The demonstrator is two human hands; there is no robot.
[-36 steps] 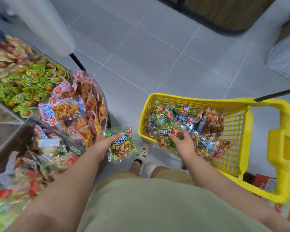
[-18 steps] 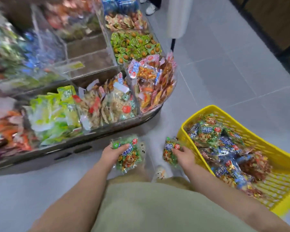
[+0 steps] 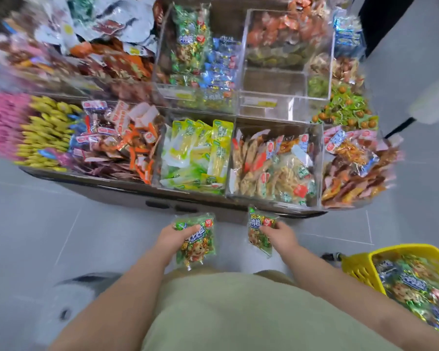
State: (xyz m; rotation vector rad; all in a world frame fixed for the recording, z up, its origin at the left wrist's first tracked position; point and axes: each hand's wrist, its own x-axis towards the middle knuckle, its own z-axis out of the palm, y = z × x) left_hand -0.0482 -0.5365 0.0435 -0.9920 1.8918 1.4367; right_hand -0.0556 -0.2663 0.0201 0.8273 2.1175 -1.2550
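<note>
The left hand (image 3: 174, 235) curls over the top of one green snack packet (image 3: 197, 245), thumb and fingers pinching it so it hangs over the floor just near of the bench (image 3: 112, 196). Beside it, well apart, a second green packet (image 3: 257, 233) of the same print is pinched along its edge by the right hand (image 3: 281, 236), at about the same height.

Count: two packets in hand, one in each. Far right and near, one yellow basket (image 3: 355, 259) holds a heap of like packets, too many and too blurred to count.

Judging by this, the job is restocking, and it looks to be somewhere in the middle. The basket is far from empty. Neither held packet has reached a bin yet.

The far middle bin (image 3: 213, 102) seems to hold matching green packets beside blue ones, though blur makes that uncertain. If so, both packets have to go up and over the near row of bins to get there.
</note>
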